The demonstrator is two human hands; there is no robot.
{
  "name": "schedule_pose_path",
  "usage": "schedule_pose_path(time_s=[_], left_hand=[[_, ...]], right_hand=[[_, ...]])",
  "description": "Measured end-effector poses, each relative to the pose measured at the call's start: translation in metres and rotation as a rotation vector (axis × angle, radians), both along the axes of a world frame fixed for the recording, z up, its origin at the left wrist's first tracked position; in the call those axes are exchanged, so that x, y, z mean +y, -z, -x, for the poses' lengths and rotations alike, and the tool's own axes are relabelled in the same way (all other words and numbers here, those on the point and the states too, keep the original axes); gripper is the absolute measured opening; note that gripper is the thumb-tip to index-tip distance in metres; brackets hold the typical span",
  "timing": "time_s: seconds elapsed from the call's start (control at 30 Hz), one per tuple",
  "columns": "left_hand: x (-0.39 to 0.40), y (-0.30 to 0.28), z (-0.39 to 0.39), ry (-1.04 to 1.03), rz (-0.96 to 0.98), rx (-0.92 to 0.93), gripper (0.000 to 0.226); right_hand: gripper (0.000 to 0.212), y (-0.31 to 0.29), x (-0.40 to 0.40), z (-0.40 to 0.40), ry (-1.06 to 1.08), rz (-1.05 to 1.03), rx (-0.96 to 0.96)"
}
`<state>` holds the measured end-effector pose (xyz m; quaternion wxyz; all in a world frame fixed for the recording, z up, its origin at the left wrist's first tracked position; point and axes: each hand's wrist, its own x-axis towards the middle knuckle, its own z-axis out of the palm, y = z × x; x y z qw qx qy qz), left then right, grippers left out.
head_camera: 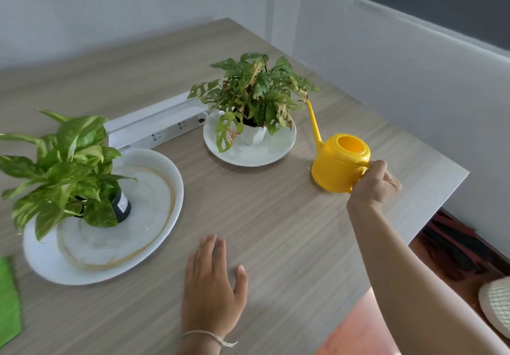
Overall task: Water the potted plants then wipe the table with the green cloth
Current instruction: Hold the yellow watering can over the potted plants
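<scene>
The right hand point(372, 182) is gripping the handle of the yellow watering can point(340, 161), which is sitting on the desk point(276, 216) just beside the holey-leaf plant point(252, 92). The left hand point(212, 285) is lying flat, fingers together. No water is pouring, so watering probably still needs doing. The green cloth point(8, 299) is waiting far from the can, unused.

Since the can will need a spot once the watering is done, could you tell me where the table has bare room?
Bare wood lies between the large plate and the yellow watering can, ahead of the flat left hand, and behind the power strip. The table's left side is crowded: plate, pothos and green cloth.
</scene>
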<state>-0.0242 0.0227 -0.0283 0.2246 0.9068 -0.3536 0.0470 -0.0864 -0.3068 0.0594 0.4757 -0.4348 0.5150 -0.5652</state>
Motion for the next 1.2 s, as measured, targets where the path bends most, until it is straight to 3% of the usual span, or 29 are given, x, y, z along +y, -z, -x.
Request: schedule_pose_path(time_s=[0.53,1.13,1.2], left_hand=[[0.000,0.005,0.000,-0.013,0.052,-0.025,0.063],[-0.004,0.011,-0.002,-0.028,0.106,-0.105,0.062],[-0.003,0.010,-0.002,-0.019,0.096,-0.085,0.062]], right_hand=[[0.029,0.006,-0.034,-0.007,-0.016,0.045,0.157],[0.038,0.025,-0.049,0.002,-0.023,0.011,0.125],[0.030,0.025,-0.044,0.005,-0.040,0.008,0.136]])
